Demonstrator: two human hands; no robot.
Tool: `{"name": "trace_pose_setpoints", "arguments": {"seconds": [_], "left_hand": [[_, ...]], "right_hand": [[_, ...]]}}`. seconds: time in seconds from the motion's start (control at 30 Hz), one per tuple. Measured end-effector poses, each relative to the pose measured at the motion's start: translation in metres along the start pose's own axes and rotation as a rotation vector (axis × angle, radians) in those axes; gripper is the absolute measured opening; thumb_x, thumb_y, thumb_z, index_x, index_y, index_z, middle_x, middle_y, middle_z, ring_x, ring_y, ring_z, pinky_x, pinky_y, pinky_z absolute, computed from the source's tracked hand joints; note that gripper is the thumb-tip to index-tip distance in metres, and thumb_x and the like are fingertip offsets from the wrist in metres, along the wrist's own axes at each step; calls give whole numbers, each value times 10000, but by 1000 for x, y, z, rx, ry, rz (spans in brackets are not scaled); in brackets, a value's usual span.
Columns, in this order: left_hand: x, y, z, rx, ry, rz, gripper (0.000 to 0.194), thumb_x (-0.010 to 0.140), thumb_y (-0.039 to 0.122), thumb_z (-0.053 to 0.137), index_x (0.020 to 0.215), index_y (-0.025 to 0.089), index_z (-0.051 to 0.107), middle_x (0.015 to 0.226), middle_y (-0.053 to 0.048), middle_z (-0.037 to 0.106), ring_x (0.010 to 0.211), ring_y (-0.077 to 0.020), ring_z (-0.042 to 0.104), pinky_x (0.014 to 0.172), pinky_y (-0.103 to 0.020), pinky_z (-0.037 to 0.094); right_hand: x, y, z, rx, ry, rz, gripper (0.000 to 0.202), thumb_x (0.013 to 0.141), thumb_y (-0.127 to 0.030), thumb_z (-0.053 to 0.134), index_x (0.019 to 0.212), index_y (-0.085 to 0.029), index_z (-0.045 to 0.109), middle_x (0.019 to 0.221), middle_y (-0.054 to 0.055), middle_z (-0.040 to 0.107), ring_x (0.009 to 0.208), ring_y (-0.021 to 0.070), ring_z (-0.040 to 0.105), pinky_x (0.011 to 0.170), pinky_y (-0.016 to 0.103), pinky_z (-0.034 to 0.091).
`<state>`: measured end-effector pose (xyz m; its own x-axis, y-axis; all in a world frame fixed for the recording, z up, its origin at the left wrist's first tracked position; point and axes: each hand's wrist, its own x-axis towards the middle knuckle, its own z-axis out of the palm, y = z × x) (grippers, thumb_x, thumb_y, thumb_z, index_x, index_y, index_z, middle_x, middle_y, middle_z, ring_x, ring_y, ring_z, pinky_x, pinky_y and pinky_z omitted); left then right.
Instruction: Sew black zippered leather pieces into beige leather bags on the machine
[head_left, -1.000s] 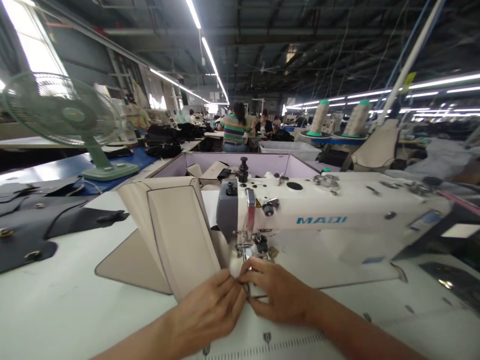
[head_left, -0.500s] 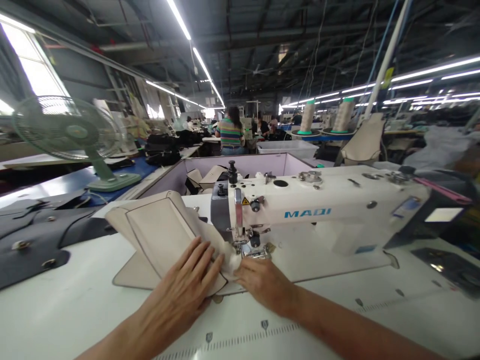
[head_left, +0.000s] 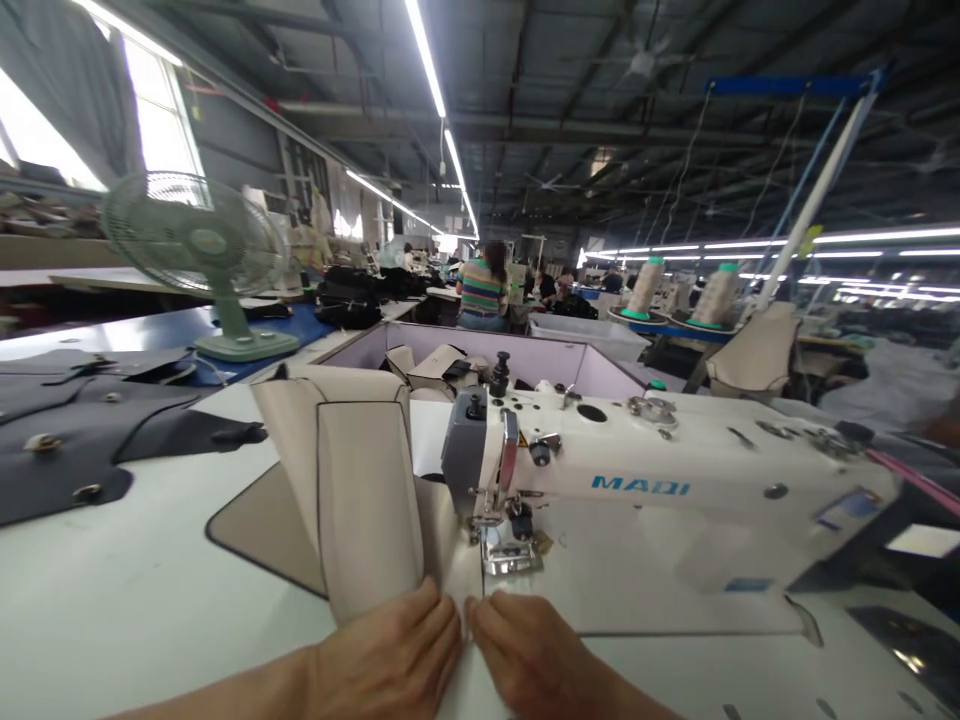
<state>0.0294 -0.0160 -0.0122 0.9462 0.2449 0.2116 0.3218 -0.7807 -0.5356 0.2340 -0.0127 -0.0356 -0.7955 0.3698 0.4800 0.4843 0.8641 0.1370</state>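
Note:
A beige leather-like bag piece with dark edges (head_left: 367,490) stands folded up on the white sewing table, left of the sewing machine (head_left: 660,510). Its right-hand edge runs under the needle and presser foot (head_left: 480,530). My left hand (head_left: 397,650) is closed on the near part of this piece, fingertips pinched at its fold. Close beside it, my right hand (head_left: 529,650) pinches the edge just in front of the presser foot. The thumbs and the near end of the piece are partly hidden by my hands.
Dark grey pieces with metal snaps (head_left: 90,430) lie at the left. Behind them stands a green fan (head_left: 217,270). A lilac-lined bin (head_left: 525,350) with beige pieces sits behind the machine. Thread cones (head_left: 645,290) stand at the back right; a person in a striped top (head_left: 482,290) is farther off.
My left hand has gone from lying flat on the bag piece to pinching it nearer to me. The piece now stands more upright. The camera view has tilted up and shifted left.

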Motion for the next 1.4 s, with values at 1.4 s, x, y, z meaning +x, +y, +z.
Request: {"name": "trace_pose_setpoints", "arguments": {"seconds": [1.4], "left_hand": [[-10, -45, 22, 70, 173, -25, 127, 903, 131, 530, 915, 141, 656, 917, -52, 639, 804, -201, 529, 827, -379, 365]], "right_hand": [[5, 10, 13, -226, -158, 53, 90, 873, -86, 584, 958, -86, 555, 937, 86, 589, 715, 193, 538, 482, 327, 359]]}}
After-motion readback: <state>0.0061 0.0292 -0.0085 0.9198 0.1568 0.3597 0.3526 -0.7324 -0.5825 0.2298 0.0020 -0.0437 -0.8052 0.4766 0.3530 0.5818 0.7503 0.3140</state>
